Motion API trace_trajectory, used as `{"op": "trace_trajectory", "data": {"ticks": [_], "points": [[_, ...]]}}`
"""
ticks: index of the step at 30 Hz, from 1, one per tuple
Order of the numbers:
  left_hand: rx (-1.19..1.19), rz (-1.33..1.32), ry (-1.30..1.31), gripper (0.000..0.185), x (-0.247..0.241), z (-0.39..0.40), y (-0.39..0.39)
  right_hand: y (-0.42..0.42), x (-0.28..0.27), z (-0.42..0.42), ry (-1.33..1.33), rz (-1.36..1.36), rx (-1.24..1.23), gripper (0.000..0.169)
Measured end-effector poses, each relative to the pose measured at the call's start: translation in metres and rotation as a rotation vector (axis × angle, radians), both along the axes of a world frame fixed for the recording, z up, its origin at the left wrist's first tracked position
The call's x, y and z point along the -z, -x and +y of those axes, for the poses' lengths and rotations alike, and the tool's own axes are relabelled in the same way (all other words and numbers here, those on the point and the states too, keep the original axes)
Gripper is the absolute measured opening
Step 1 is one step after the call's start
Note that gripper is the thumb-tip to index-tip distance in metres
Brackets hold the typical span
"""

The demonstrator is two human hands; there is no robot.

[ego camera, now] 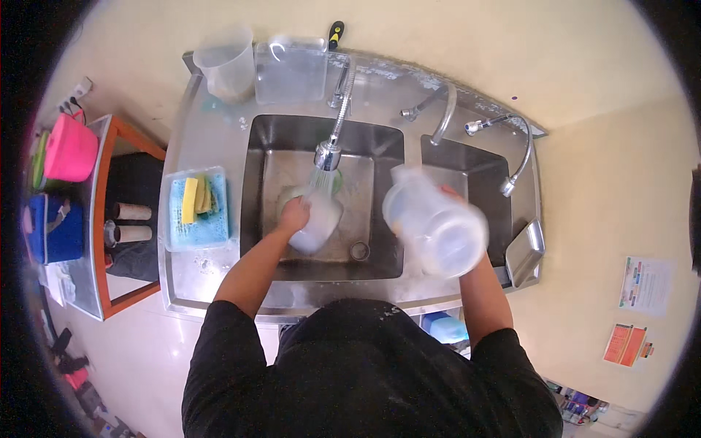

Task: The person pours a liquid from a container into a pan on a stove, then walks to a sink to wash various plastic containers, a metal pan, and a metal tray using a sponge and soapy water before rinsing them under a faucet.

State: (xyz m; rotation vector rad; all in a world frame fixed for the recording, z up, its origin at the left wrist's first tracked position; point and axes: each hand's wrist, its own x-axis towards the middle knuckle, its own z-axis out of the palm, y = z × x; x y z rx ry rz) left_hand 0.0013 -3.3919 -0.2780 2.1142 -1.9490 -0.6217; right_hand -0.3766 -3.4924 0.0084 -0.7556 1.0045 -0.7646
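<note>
My left hand (296,214) grips a whitish translucent plastic container (316,225) inside the large sink basin (361,178). Water streams onto it from the flexible spray faucet (327,156) just above. A green round edge shows behind the stream; what it belongs to is unclear. Over the divider between the two basins, my right hand (451,192) holds a translucent plastic pitcher (438,230), tipped with its base towards me and blurred by motion. Most of that hand is hidden behind the pitcher.
Left of the basin sits a plastic tub (198,232) of blue soapy water with yellow sponges (190,200). A large measuring jug (227,65) and a clear rectangular container (291,71) stand at the back. A metal pan (526,252) leans by the smaller basin (490,169).
</note>
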Motion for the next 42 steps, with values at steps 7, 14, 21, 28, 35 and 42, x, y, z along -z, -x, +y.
{"op": "trace_trajectory", "data": {"ticks": [7, 14, 21, 28, 35, 42], "points": [[-0.861, 1.415, -0.299, 0.036, -0.137, 0.02, 0.039, 0.065, 0.011, 0.015, -0.166, -0.241, 0.327, 0.029], [-1.17, 1.96, -0.111, 0.041, -0.164, 0.046, 0.038, 0.042, -0.017, 0.052, -0.279, -0.229, 0.283, 0.031], [-1.341, 1.758, 0.125, 0.044, -0.155, 0.051, 0.015, 0.018, -0.044, 0.088, -0.368, -0.258, 0.24, 0.033], [-0.796, 1.494, 0.065, 0.033, -0.212, 0.076, 0.008, 0.065, 0.025, 0.074, -0.294, -0.091, 0.249, 0.041], [0.368, 0.412, 0.031, 0.034, -0.256, 0.038, 0.035, 0.04, -0.061, 0.105, -0.387, -0.121, 0.222, 0.045], [0.945, -0.261, 0.265, 0.018, -0.272, 0.023, 0.035, 0.063, -0.054, 0.11, -0.331, -0.109, 0.271, 0.042]]}}
